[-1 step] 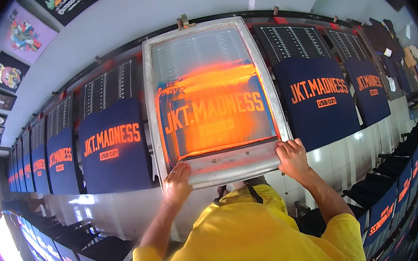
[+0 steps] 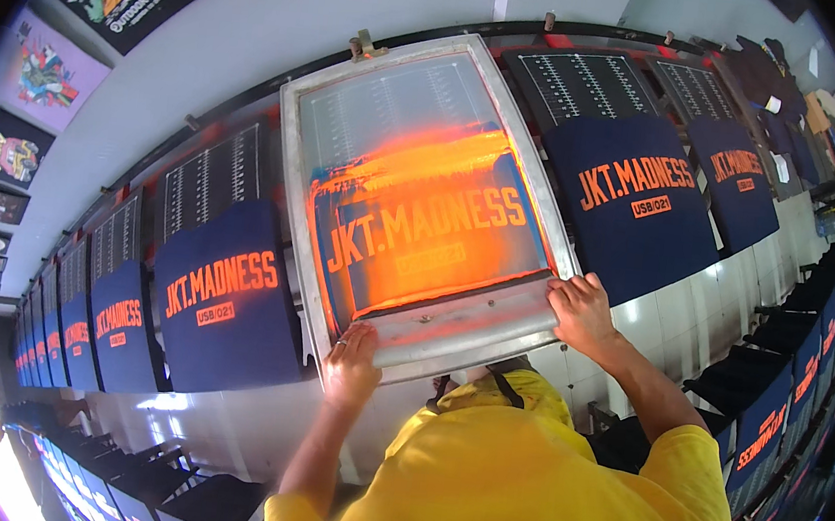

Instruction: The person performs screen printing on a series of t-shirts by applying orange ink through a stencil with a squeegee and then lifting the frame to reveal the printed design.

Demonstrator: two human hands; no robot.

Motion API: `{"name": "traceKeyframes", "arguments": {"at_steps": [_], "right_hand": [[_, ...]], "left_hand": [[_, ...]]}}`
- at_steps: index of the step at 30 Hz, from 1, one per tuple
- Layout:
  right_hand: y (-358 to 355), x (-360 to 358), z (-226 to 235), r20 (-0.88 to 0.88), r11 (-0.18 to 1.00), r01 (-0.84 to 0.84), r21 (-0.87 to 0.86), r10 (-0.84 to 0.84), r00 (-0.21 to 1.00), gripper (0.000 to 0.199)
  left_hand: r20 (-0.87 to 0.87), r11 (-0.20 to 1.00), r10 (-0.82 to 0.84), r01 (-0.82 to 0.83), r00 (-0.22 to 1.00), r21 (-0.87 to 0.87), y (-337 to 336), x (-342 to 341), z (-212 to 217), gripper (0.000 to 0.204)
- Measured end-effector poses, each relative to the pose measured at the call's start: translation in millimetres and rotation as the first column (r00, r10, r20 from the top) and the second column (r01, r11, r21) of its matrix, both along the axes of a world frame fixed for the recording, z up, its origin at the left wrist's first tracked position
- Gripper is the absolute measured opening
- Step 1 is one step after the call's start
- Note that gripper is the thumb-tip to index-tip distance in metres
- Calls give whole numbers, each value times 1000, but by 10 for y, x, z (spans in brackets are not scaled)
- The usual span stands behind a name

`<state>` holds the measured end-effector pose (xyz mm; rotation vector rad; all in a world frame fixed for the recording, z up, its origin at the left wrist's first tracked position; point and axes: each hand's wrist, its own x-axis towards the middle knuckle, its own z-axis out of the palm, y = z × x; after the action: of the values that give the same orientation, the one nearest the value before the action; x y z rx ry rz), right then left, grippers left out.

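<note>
Both hands gripping the screen-print frame at its near rail: left hand at 7 o'clock, right hand at 4. Frame covers navy shirt; judgement: lower evenly, corners together.

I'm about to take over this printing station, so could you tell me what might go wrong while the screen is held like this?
1. The left hand and right hand grip only the near edge of the screen frame, so it could twist or drop.
2. Orange ink covers the mesh and might smear if the frame shifts.
3. The printed navy shirts lie close on both sides and could get marked.
</note>
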<state>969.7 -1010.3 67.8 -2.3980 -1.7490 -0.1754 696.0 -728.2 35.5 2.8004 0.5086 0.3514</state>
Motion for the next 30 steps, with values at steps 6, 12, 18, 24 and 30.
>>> {"name": "traceKeyframes", "arguments": {"at_steps": [6,12,18,24,30], "right_hand": [[571,644,-43,51,999,-14,38,12,999,26],[1175,1322,-44,30,999,-23,31,22,999,19],[1572,1742,54,-9,998,-27,-54,27,1000,16],[1722,1810,295,-38,998,-40,-54,38,999,14],[1600,1280,564,10,999,-47,-24,47,999,13]], "left_hand": [[32,999,-36,36,999,13,540,599,48,41],[7,1000,-14,13,1000,12,1069,1204,86,36],[43,998,-2,-1,999,63,1402,1561,163,28],[-81,996,90,-89,993,6,1452,1516,416,27],[78,995,83,-78,994,-58,1308,1030,585,30]]}}
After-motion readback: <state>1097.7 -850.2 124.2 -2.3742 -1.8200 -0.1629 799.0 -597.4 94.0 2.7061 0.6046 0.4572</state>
